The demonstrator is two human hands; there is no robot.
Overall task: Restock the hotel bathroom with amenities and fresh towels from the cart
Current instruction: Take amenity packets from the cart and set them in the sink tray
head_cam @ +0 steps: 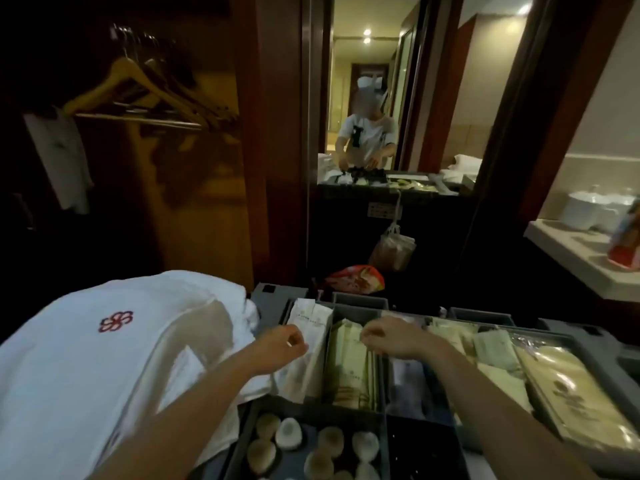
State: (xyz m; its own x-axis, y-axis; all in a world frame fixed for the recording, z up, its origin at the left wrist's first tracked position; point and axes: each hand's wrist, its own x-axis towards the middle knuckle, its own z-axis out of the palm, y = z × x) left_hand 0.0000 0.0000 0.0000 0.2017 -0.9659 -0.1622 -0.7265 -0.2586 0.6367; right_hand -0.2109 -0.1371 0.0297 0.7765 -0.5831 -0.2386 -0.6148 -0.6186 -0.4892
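The grey tray on the cart is divided into compartments. At its left side lies a pile of white towels, the top one with a red flower mark. In the middle, white packets stand just beside green packets. Small round pieces fill the near compartment, and large beige packets lie at the right.

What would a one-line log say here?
left hand: at white packets | right hand: over beige packets | grip: unclear | towels: left of tray

A heaped white towel is crowding the cart tray's left edge; packets are filling its compartments, with open air above.
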